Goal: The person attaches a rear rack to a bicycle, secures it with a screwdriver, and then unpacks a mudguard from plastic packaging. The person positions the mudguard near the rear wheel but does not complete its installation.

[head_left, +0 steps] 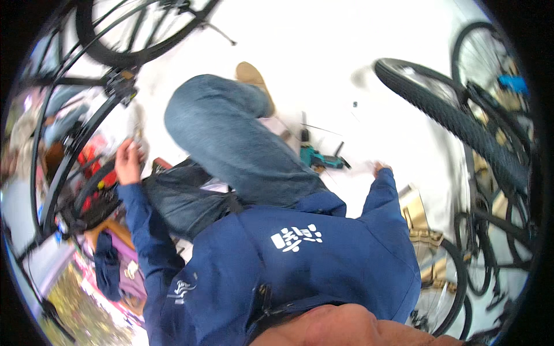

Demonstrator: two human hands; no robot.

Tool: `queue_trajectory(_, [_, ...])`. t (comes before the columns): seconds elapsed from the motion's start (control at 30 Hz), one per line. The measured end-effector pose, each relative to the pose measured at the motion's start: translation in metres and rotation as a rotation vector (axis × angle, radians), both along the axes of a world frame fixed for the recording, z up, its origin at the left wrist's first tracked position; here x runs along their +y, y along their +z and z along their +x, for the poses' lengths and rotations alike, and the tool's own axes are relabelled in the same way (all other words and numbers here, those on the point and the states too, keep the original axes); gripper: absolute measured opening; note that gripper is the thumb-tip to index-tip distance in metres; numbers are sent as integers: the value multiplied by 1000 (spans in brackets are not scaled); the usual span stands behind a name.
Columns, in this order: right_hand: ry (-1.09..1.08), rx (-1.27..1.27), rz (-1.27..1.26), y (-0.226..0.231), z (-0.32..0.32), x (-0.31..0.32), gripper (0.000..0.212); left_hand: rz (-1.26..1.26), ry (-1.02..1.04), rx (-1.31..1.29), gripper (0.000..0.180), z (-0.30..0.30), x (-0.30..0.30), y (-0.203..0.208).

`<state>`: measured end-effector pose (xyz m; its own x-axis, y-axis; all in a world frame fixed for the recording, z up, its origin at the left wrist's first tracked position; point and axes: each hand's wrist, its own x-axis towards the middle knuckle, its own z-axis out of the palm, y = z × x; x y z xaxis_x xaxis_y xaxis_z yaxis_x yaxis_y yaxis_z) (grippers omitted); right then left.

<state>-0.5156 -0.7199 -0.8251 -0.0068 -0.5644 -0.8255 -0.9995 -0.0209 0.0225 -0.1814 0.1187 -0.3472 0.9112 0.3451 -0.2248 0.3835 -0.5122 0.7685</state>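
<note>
On the left, my left hand (128, 164) is raised beside a black bicycle frame (95, 118). Its fingers are bent and drawn together at the tips; anything between them is too small and blurred to name. A dark mechanism (121, 83) on the frame lies just beyond the fingertips. My right hand (382, 168) reaches low over the white floor. Little of it shows past the blue sleeve, and motion smears its fingers. To its left a teal and black cordless power tool (314, 157) lies on the floor.
A bicycle wheel with a knobbly tyre (435, 106) stands at the right, with more bicycles behind it. Opened cardboard (414, 207) lies near my right elbow. Beyond the left frame are blurred red items (89, 164) and clothing. My bent jeans-clad leg (222, 127) fills the middle.
</note>
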Motion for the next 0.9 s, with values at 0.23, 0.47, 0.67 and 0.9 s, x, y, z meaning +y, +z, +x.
queue_trajectory(0.23, [346, -596, -450, 123, 149, 90, 60, -195, 145, -168, 26, -11, -19, 20])
queue_trajectory(0.47, [268, -1744, 200, 436, 361, 292, 21, -517, -246, -342, 42, -29, -112, 63])
queue_trajectory(0.67, [1420, -1794, 558, 590, 385, 504, 18, -935, -283, -637, 92, -42, -170, 91])
queue_trajectory(0.9, [2005, -2038, 159, 613, 389, 632, 62, -1408, 21, -393, 40, -68, -85, 98])
